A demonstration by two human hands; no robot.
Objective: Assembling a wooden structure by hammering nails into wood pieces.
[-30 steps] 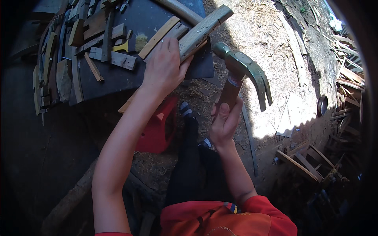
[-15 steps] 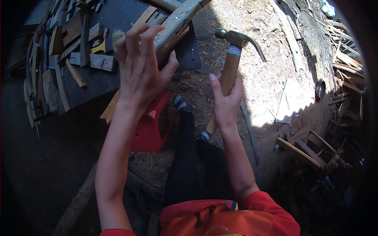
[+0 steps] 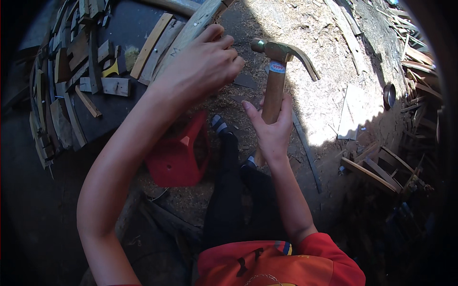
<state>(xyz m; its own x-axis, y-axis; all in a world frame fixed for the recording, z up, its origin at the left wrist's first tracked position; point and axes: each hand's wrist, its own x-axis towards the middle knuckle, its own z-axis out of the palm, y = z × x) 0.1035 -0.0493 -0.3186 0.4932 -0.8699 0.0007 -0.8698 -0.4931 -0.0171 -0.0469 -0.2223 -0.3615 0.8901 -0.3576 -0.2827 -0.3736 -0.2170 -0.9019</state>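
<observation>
My right hand [image 3: 273,126] is wrapped around the wooden handle of a claw hammer [image 3: 275,78], which stands upright with its head at the top and its curved claw to the right. My left hand [image 3: 210,59] is over the right edge of the dark worktable [image 3: 132,26], fingers curled inward. Whatever those fingers may hold is hidden. Just beyond that hand lies a pale wooden beam [image 3: 190,29] with a small nail head and pencil marks on its face.
Wood offcuts [image 3: 114,86] and a yellow-and-black tool [image 3: 112,69] lie on the table's left. A red plastic stool [image 3: 176,164] stands below its edge. Wood scraps [image 3: 372,167] are piled at right. Shavings cover the sunlit floor [image 3: 312,109].
My left hand has moved right, off the beam, to where a loose nail lay by the table edge, and its fingers have curled. The hammer has shifted slightly left, still in my right hand.
</observation>
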